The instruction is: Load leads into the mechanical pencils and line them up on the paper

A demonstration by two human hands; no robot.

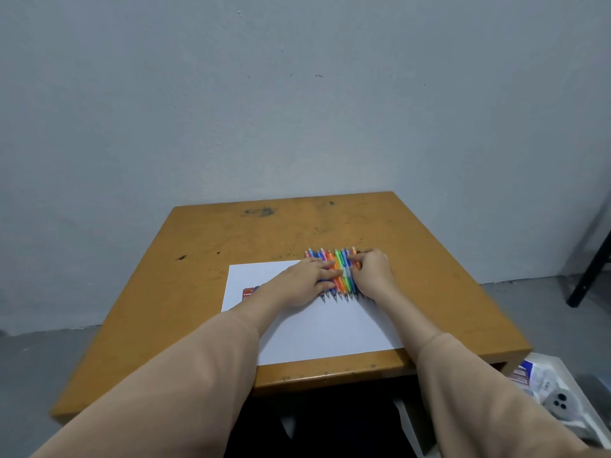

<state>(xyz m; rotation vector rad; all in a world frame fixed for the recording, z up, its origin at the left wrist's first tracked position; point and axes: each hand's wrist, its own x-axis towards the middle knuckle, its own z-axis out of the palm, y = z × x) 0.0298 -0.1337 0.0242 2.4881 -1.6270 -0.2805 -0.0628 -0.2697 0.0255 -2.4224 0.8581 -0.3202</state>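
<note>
left hand [305,280] flat on pencils [342,262] | right hand [372,271] fingers bent, grip unclear | pencils overhang paper [330,325] far edge

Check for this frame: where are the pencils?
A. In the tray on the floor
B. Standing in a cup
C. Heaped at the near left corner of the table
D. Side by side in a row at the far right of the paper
D: the pencils lie side by side in one row at the far right of the paper, with the left hand and right hand touching the row from either side.
</note>
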